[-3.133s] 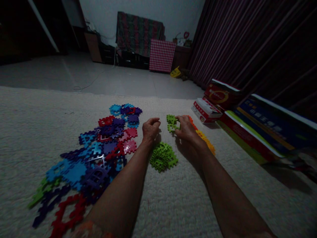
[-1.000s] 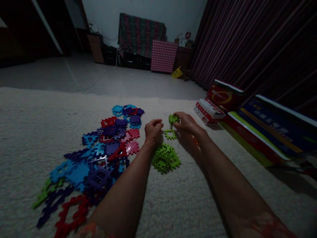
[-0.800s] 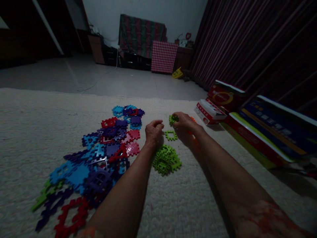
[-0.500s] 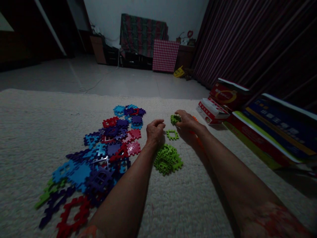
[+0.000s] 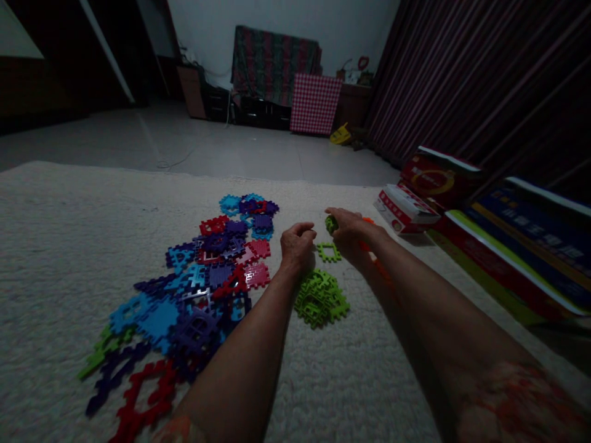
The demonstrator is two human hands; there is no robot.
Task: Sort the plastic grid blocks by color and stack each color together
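Observation:
My right hand (image 5: 349,227) is closed on a light-green interlocking plastic building piece (image 5: 330,224), gripped between thumb and fingers just above the carpet; the palm hides part of it. Below the hand lies a square, notched green frame piece (image 5: 329,251). My left hand (image 5: 297,245) rests to the left of that frame with its fingers loosely curled, and nothing shows in it. Nearer to me, between my forearms, is a pile of green building pieces (image 5: 320,298). Orange pieces (image 5: 368,221) lie behind my right hand, mostly covered by it and the forearm.
A wide spread of blue, purple, red and pink building pieces (image 5: 207,277) covers the pale carpet (image 5: 83,246) to the left. On the right stand a small red-and-white box (image 5: 406,209), a red box (image 5: 436,178) and a large blue box (image 5: 540,237). Curtains hang behind them.
A square green frame now lies apart on the carpet, where earlier green pieces were at my right hand. My right hand has turned over the piece it holds. The view has shifted slightly left.

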